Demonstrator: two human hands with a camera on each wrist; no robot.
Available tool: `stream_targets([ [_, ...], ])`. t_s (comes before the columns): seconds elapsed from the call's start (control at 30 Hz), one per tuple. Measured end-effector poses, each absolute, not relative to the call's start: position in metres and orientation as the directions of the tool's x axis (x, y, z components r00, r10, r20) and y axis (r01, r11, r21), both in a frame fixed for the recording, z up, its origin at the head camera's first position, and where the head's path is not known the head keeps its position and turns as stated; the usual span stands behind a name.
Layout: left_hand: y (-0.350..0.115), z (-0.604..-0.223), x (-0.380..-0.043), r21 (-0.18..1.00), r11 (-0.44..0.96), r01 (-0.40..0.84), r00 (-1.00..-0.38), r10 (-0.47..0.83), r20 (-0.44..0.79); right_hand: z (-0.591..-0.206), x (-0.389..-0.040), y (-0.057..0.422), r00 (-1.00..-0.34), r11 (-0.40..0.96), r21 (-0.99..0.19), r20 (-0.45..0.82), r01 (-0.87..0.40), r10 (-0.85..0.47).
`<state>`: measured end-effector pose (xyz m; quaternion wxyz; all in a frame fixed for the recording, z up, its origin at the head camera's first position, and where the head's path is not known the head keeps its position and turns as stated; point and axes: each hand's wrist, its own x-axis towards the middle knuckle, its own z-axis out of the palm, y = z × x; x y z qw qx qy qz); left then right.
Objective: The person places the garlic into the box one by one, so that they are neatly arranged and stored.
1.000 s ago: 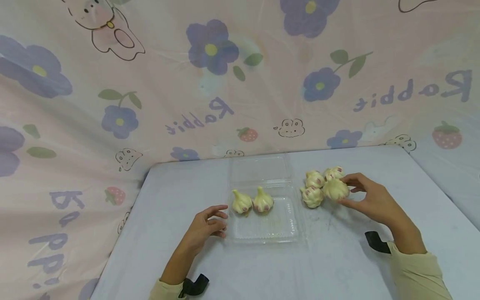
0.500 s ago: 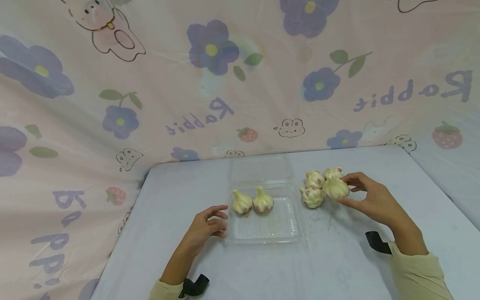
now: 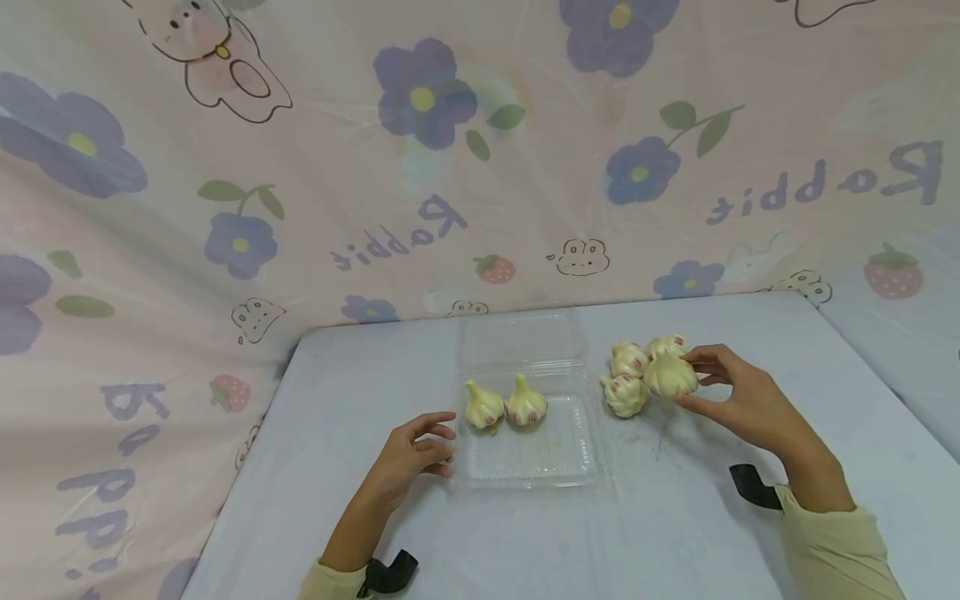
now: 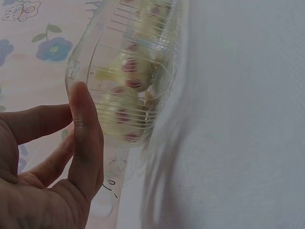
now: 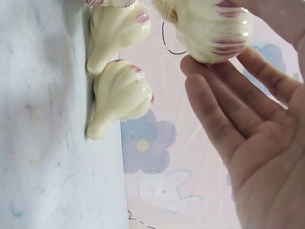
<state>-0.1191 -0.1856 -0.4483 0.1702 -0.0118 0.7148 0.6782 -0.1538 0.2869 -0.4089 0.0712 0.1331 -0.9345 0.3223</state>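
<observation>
My right hand [image 3: 742,404] holds a pale garlic bulb [image 3: 671,375] between thumb and fingers, raised beside three more bulbs. In the right wrist view, the held bulb [image 5: 212,31] is off the white surface, while another bulb [image 5: 123,90] lies on it. My left hand [image 3: 408,458] is at the left side of a clear plastic clamshell box [image 3: 525,482]. Its fingertips [image 4: 81,98] touch or nearly touch the rim, loosely bent. Inside the box are two garlic bulbs, one on the left [image 3: 483,406] and one on the right [image 3: 527,402].
The box's transparent lid [image 3: 521,337] is folded back toward the far edge. Three loose bulbs, including a purple-streaked bulb [image 3: 624,395], sit right of the box on the white table [image 3: 675,533]. A printed curtain [image 3: 540,167] hangs behind. Black bands are on both wrists.
Almost nothing differs. The garlic bulb in my right hand has shifted or turned very slightly, and my left hand stays at the box.
</observation>
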Motion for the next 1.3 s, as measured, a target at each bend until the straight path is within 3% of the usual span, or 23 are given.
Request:
stream_targets([
  [1.3,-0.186,-0.449,-0.120,0.964,0.079,-0.254,-0.940,0.213,-0.265,-0.406,-0.152,0.263,-0.947,0.720,-0.615,0.206,-0.322,-0.247],
])
